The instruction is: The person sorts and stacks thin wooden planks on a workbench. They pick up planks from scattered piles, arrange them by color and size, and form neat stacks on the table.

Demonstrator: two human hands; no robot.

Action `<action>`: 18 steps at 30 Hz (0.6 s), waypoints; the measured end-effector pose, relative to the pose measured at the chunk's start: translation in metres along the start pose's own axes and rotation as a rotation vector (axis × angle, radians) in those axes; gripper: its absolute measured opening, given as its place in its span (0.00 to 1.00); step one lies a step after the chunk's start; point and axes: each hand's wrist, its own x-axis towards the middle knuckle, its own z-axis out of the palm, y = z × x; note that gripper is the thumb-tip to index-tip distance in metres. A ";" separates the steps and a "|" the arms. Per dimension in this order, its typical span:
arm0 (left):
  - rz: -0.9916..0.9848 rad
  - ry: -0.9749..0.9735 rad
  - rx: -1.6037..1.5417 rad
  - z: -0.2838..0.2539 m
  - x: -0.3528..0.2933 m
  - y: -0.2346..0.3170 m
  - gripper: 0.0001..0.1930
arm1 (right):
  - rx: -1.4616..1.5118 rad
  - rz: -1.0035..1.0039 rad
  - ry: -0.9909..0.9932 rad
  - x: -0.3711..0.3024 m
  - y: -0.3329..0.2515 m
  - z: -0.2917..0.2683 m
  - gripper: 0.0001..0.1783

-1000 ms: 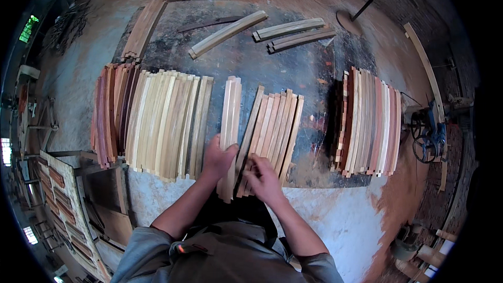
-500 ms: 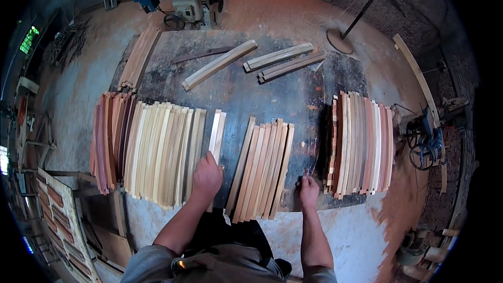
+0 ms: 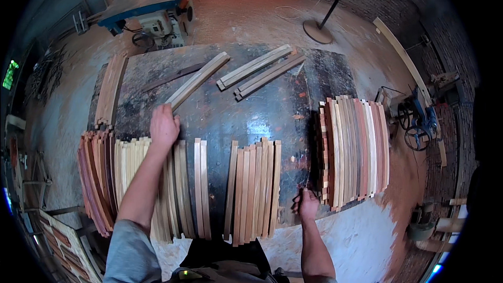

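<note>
My left hand (image 3: 164,126) is stretched out over the dark tabletop (image 3: 220,118), and its fingers close on the near end of a long pale curved slat (image 3: 199,78) that lies diagonally. My right hand (image 3: 306,204) rests at the table's near edge with its fingers curled and nothing in it. It sits between the middle group of pale slats (image 3: 254,191) and the right group of mixed pale and reddish slats (image 3: 356,149). Under my left forearm lie a wide pile of slats (image 3: 131,173) and a separate pair of slats (image 3: 201,188).
Two more bundles of slats (image 3: 259,68) lie diagonally at the table's far side, with a stack of boards (image 3: 110,94) at the far left. A blue woodworking machine (image 3: 149,5) stands beyond the table. A fan stand (image 3: 319,26) and a small machine (image 3: 419,123) stand to the right.
My left hand has left the near slats and reached forward to the diagonal slat's end. My right hand has stayed at the table's near edge. The view has tilted upward.
</note>
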 end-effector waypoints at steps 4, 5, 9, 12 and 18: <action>0.139 -0.073 -0.095 0.025 0.049 0.030 0.19 | 0.013 0.054 0.074 -0.005 -0.012 0.005 0.21; 0.165 -0.071 -0.139 0.033 0.058 0.041 0.19 | 0.006 0.059 0.074 -0.005 -0.014 0.005 0.21; 0.254 -0.012 -0.238 0.077 0.105 0.095 0.20 | 0.007 0.056 0.084 -0.003 -0.012 0.006 0.22; 0.238 -0.097 -0.214 0.103 0.136 0.121 0.21 | 0.023 0.066 0.093 -0.004 -0.013 0.008 0.22; 0.234 -0.160 -0.129 0.129 0.145 0.119 0.15 | -0.001 0.071 0.086 -0.002 -0.014 0.014 0.21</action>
